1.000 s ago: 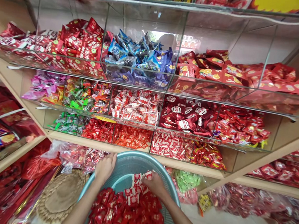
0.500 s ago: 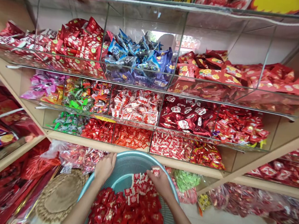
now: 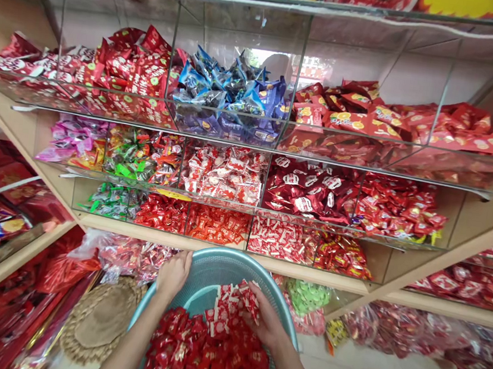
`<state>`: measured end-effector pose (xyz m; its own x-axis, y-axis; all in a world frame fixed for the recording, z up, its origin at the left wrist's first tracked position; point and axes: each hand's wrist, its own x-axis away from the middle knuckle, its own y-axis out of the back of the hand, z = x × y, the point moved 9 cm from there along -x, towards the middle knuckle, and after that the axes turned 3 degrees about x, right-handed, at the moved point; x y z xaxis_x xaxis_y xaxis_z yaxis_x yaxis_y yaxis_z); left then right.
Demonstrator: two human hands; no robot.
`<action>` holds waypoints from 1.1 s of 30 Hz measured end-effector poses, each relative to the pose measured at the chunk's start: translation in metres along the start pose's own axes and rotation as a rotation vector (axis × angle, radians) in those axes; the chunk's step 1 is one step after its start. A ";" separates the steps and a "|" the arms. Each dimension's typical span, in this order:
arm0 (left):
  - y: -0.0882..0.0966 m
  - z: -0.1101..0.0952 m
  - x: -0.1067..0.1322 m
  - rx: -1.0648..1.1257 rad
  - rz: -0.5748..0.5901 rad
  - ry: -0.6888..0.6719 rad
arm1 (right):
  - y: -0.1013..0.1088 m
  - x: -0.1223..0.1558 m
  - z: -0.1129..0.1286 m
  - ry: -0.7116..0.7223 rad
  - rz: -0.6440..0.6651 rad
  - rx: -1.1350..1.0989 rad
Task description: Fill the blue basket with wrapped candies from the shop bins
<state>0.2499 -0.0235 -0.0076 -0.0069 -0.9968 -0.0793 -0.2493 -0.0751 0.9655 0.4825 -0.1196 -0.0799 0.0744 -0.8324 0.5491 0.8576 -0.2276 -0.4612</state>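
A teal plastic basket [image 3: 214,258] is in front of me, below the shelves. My left hand [image 3: 174,274] is closed over its far left rim. Inside, dark red wrapped candies [image 3: 202,356] fill the near part, and smaller red-and-white wrapped candies [image 3: 222,313] lie on the far side of that heap. My right hand [image 3: 265,318] is inside the basket on the right, its fingers curled around several red-and-white candies. Some of its fingers are hidden by the candies.
Glass-fronted shelves [image 3: 225,141] of sorted wrapped candies rise ahead. A wooden ledge [image 3: 133,229] runs just behind the basket. Bagged candies [image 3: 309,297] lie beneath it at right. On the left are a round woven stool [image 3: 99,319] and red packages [image 3: 2,304].
My right hand has come down and turned its palm inward, with red-and-white candies now gathered in its fingers. My left hand stays on the rim.
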 end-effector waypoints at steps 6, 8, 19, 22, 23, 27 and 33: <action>0.002 -0.001 0.001 0.002 -0.012 0.012 | -0.003 0.001 -0.015 -0.081 0.003 -0.030; 0.003 -0.002 0.001 0.008 -0.022 0.012 | -0.007 0.001 -0.015 -0.067 0.020 -0.011; 0.004 -0.003 0.002 0.000 -0.020 0.018 | -0.022 0.003 -0.014 -0.045 0.177 -0.044; 0.003 -0.003 0.002 0.002 -0.018 0.018 | -0.024 0.004 -0.011 -0.055 0.202 -0.060; 0.003 -0.002 0.002 0.004 -0.018 0.019 | -0.024 0.004 -0.010 -0.048 0.196 -0.051; 0.004 -0.003 0.002 0.008 -0.016 0.015 | -0.020 0.004 -0.012 -0.058 0.159 0.019; 0.004 -0.004 0.001 0.012 -0.010 0.019 | -0.020 0.004 -0.021 -0.093 0.164 0.016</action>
<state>0.2524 -0.0251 -0.0034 0.0140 -0.9964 -0.0841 -0.2610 -0.0849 0.9616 0.4553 -0.1289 -0.0830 0.2601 -0.8075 0.5294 0.8378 -0.0838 -0.5395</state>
